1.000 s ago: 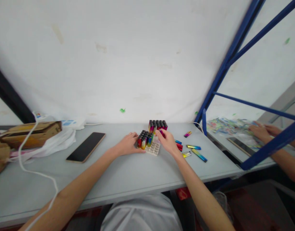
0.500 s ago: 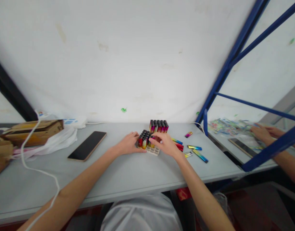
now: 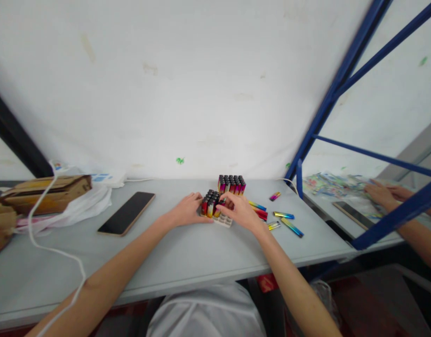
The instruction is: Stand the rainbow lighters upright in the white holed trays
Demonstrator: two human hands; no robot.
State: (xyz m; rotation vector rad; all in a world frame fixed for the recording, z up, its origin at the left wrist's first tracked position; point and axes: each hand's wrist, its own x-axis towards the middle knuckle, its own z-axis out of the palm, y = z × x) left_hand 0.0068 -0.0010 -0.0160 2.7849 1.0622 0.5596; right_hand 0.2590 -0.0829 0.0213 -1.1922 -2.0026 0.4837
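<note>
Your right hand [image 3: 240, 213] is resting over the right part of the white tray [image 3: 223, 219], fingers curled and pinching what looks like one of the lighters standing in it; the grip itself is partly hidden, so you cannot tell for sure whether the fingertips are closing on one. Your left hand [image 3: 186, 210] is lying half open against the left side of the tray, fingertips touching the block of lighters [image 3: 211, 204] and steadying it.

The lighters are standing upright in the tray's cells, packed close, with dark caps and bodies shading from red through yellow to blue. Some cells at the tray's near right corner are showing white. Just behind the tray a second packed block [image 3: 231, 184] is standing on the desk [image 3: 187, 255]. To the right of the tray, loose lighters [image 3: 283, 215] are lying flat, scattered. Well to the left of the tray a dark phone [image 3: 127, 219] is lying face up. No writing is readable on any of them.
</note>
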